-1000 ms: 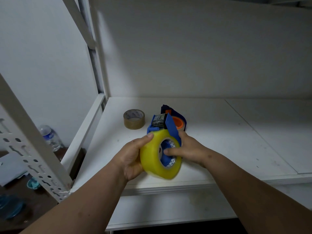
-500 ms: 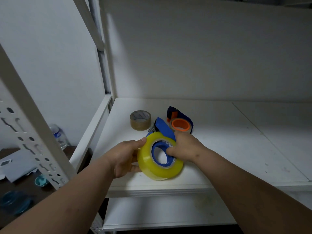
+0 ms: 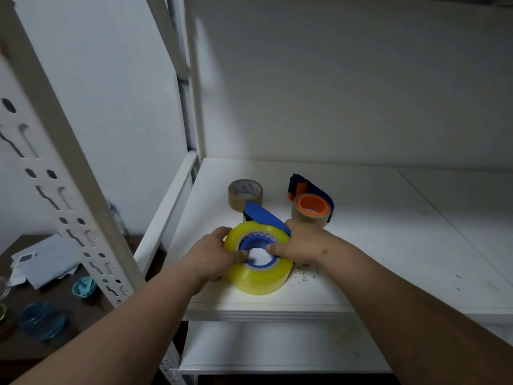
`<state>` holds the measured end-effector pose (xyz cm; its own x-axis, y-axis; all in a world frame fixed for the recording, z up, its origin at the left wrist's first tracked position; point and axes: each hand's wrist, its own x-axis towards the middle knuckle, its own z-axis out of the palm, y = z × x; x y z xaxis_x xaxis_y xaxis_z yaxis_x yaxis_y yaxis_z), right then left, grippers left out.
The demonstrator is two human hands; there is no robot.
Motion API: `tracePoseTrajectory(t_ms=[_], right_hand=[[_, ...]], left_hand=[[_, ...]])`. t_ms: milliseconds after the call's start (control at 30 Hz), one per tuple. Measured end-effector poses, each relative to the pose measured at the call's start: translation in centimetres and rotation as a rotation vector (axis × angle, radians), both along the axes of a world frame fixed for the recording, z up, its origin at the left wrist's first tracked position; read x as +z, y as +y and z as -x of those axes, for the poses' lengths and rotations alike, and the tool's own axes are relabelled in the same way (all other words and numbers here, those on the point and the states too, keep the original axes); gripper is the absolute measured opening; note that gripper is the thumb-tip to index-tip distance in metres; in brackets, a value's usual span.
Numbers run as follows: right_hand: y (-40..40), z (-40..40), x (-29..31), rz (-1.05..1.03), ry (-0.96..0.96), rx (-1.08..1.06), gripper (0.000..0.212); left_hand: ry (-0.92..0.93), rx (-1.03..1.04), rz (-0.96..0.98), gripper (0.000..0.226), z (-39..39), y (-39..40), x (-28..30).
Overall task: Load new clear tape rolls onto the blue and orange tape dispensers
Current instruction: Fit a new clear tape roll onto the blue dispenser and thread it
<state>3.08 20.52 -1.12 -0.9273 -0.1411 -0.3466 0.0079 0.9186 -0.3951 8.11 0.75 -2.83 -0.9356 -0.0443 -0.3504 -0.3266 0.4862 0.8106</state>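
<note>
A thick yellowish clear tape roll (image 3: 259,276) lies flat near the front edge of the white shelf (image 3: 388,245), seated around the blue dispenser's hub (image 3: 256,243). The blue dispenser's handle (image 3: 262,216) sticks out behind the roll. My left hand (image 3: 213,255) grips the roll's left side, thumb on the hub. My right hand (image 3: 301,243) holds the right side, a finger over the core. Behind, the orange dispenser (image 3: 312,205) lies with a thinner tape roll around its orange hub. A loose brownish clear roll (image 3: 245,194) sits further back left.
A slotted white upright (image 3: 55,151) of the rack stands left of the shelf. A lower shelf (image 3: 277,348) runs beneath. On the dark table at far left lie white papers (image 3: 47,259) and small teal and blue dishes (image 3: 83,286).
The roll and blue dispenser went from held upright above the shelf edge to lying flat on the shelf. The view shifted, showing more of the orange dispenser.
</note>
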Motion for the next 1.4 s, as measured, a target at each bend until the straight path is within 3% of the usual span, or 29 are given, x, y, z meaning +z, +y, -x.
tracePoseTrajectory(t_ms=[100, 300, 533, 667, 833, 933, 1200, 1400], right_hand=[[-0.4, -0.3, 0.2, 0.04, -0.154, -0.014, 0.061], [-2.3, 0.5, 0.3, 0.064, -0.131, 0.053, 0.062], [-3.8, 2.6, -0.1, 0.05, -0.037, 0.088, 0.062], [-4.0, 3.7, -0.4, 0.027, 0.106, 0.022, 0.055], [-3.5, 5.1, -0.8, 0.103, 0.199, -0.071, 0.047], [-3.2, 5.7, -0.9, 0.118, 0.225, -0.084, 0.046], [-2.4, 6.3, -0.8, 0.158, 0.232, -0.017, 0.046], [-2.0, 5.9, -0.7, 0.188, 0.233, 0.045, 0.043]], left_hand=[[-0.038, -0.029, 0.035, 0.057, 0.0, -0.2, 0.0], [-0.102, 0.043, 0.023, 0.031, 0.6, -1.3, 0.4], [-0.095, 0.157, 0.012, 0.023, 2.2, -2.6, 0.7], [0.074, 0.238, 0.061, 0.032, 3.4, -2.6, 0.1], [0.236, 0.087, 0.226, 0.056, 5.2, -1.4, -0.3], [0.251, 0.054, 0.286, 0.061, 6.3, -1.0, -0.7], [0.252, 0.064, 0.22, 0.063, 8.5, -0.6, -0.7], [0.265, 0.051, 0.351, 0.058, 8.7, -0.4, -1.1]])
